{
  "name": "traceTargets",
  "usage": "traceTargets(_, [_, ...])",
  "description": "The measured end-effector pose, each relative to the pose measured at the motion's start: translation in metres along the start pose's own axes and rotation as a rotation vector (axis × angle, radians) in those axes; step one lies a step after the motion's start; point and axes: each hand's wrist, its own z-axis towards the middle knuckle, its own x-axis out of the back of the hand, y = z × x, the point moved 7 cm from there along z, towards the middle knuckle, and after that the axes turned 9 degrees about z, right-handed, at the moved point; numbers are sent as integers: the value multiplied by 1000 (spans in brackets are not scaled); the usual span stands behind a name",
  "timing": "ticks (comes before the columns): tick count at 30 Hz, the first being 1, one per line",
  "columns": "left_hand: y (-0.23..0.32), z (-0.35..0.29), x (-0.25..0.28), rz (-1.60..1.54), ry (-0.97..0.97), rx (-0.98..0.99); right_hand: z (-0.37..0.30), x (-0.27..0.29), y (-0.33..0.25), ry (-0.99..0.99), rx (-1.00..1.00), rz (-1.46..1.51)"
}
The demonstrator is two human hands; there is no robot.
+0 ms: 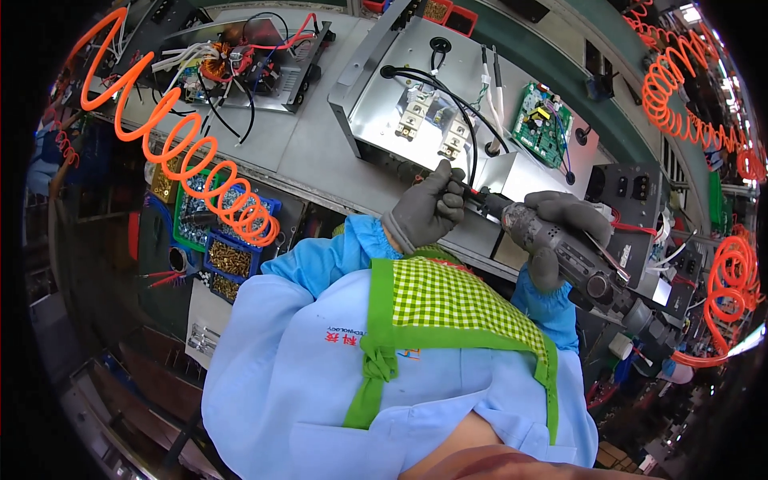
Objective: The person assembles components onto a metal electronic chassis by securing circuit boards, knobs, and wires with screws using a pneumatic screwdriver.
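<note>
My right hand (570,218), in a grey glove, is wrapped round a dark pneumatic screwdriver (588,268). The tool's nose points left, toward my other hand. My left hand (428,210), also gloved, is closed with fingers curled beside the driver's tip; anything pinched in them is too small or hidden to name. Just beyond both hands stands an open metal chassis (420,60) at the table's front edge. Mounted on it are two pale terminal blocks (414,116), black cables (436,80) and a green circuit board (544,124).
An orange coiled hose (172,128) hangs at the left, over bins of screws (230,258). Another open chassis (268,96) with wiring lies at far left on the grey table (308,156). Black-fronted units (632,188) stand at right. More orange hoses (672,88) hang there.
</note>
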Motion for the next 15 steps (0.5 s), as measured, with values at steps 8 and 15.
traceTargets(8, [6, -5, 19, 101, -151, 16, -9, 0, 22, 142, -176, 125])
traceTargets(15, [9, -4, 21, 50, -55, -11, -11, -6, 24, 125, -104, 44])
